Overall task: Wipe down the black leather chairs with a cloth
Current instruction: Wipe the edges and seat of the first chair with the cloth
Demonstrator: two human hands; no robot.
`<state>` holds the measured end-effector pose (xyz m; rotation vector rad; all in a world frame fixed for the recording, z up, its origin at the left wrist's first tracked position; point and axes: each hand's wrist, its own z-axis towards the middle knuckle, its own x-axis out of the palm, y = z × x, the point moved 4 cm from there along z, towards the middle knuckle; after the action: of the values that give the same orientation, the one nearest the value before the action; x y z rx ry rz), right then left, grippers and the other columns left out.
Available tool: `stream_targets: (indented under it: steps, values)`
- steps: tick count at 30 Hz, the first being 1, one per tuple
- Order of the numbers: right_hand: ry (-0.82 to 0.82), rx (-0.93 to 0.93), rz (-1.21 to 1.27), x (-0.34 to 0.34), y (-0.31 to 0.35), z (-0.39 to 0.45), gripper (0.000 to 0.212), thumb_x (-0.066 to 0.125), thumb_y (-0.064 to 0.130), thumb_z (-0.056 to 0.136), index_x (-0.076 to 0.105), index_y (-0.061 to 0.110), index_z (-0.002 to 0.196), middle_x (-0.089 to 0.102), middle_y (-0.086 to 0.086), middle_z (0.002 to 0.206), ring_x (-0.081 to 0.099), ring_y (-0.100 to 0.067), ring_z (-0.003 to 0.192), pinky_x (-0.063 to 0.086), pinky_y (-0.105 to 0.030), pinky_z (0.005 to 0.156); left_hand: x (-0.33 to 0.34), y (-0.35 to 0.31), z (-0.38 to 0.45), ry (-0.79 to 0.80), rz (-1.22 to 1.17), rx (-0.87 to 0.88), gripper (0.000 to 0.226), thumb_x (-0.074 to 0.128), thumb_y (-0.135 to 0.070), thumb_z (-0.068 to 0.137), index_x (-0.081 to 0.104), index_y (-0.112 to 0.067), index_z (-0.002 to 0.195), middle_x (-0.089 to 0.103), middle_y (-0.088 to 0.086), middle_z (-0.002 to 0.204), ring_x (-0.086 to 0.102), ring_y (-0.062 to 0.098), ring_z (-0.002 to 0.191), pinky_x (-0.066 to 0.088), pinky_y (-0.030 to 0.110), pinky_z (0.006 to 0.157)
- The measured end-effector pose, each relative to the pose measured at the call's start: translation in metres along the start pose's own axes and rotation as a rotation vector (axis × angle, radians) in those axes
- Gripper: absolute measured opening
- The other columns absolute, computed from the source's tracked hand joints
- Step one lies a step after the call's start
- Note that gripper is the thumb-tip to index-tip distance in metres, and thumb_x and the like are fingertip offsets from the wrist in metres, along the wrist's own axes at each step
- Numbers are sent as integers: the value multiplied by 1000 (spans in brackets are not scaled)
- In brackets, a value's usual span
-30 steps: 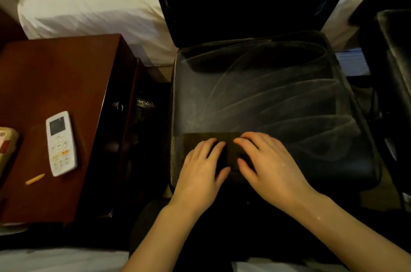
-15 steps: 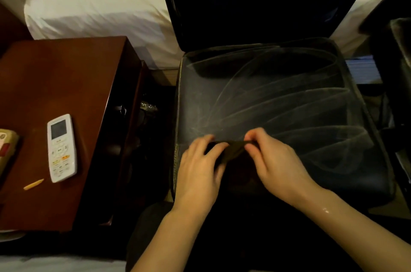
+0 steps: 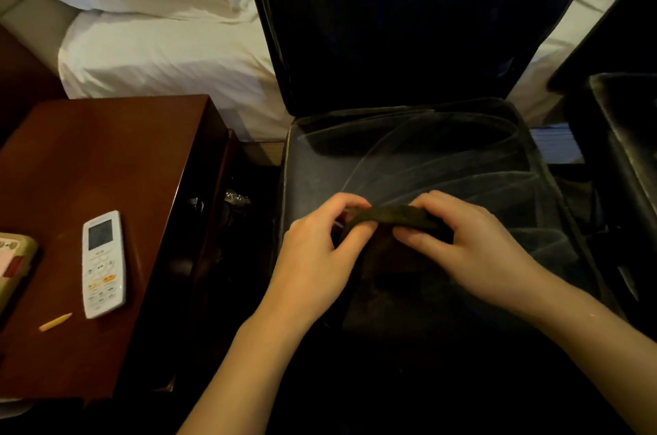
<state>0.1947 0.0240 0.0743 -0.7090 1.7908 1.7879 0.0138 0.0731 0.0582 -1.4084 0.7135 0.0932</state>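
Head view: two hands, left hand (image 3: pixel 316 250) and right hand (image 3: pixel 473 246), pinch one cloth (image 3: pixel 391 214).

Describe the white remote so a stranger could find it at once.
Start at the dark red-brown wooden nightstand left of the black chair. On its top, toward the near edge, lies the remote, a long white handset with a small grey screen and orange buttons. The little yellow stick beside it is far smaller.

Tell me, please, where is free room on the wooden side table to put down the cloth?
The back half of the side table is bare, from the white remote up to the bed-side edge. The front-left corner is crowded: remote, small yellow stick, packet.
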Motion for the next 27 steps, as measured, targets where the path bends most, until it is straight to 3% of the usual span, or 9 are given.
stream_targets:
  steps: [2,4,8,12,15,18,22,24,27]
  values:
    - [-9,27,82,-5,1,0,11,68,35,85,62,35,94,66,10,89,64,-5,85,53,-37,76,3,5,-2,104,-95,-76,29,77,-35,85,62,-43,109,72,-13,93,69,3,90,57,37,84]
    - [3,109,267,-9,-1,1,26,75,28,80,60,36,100,71,7,90,68,-5,84,55,-30,74,9,9,-7,214,-238,-147,40,83,-29,81,63,-39,114,74,-7,98,71,7,94,58,35,87]
    - [-97,304,400,-10,-20,-4,55,81,38,64,54,37,111,69,10,101,64,0,98,49,-21,84,16,-6,-11,152,-667,-273,15,65,-20,96,72,-15,109,75,11,103,70,23,98,54,33,87]
    - [-309,285,294,-1,-25,-28,44,69,53,68,60,33,106,60,15,110,55,3,108,39,-17,93,27,-27,-15,92,-856,-458,20,57,-25,100,76,-21,98,74,13,107,72,23,100,56,34,89]
    - [-229,348,614,11,-13,-42,24,64,38,78,69,26,98,72,8,93,66,-4,92,49,-13,77,38,-38,-16,25,-975,-606,22,57,-32,100,74,-20,104,77,7,103,73,22,101,54,43,99]
    - [-106,418,858,20,-10,-45,28,59,36,76,66,31,103,74,12,94,69,1,85,51,-11,64,43,-41,-17,-34,-965,-632,26,60,-38,97,70,-21,113,78,3,103,73,20,100,54,45,99]
    - [7,373,885,18,-5,-42,33,62,41,76,65,35,108,73,17,94,69,1,89,53,-17,72,36,-48,-12,-38,-867,-473,29,51,-37,101,73,-19,110,77,2,106,72,15,103,52,39,100]
    - [-32,355,787,14,-3,-37,21,65,35,83,70,32,103,74,5,96,69,-11,92,55,-24,76,29,-50,-8,-35,-761,-386,29,50,-35,102,74,-19,107,77,2,102,73,14,99,57,34,91]
    - [-67,322,755,5,-4,-30,12,66,31,84,72,28,95,73,-1,89,69,-15,85,52,-18,67,19,-47,-4,-92,-627,-311,26,53,-31,101,74,-17,104,78,2,93,75,14,89,60,26,69]
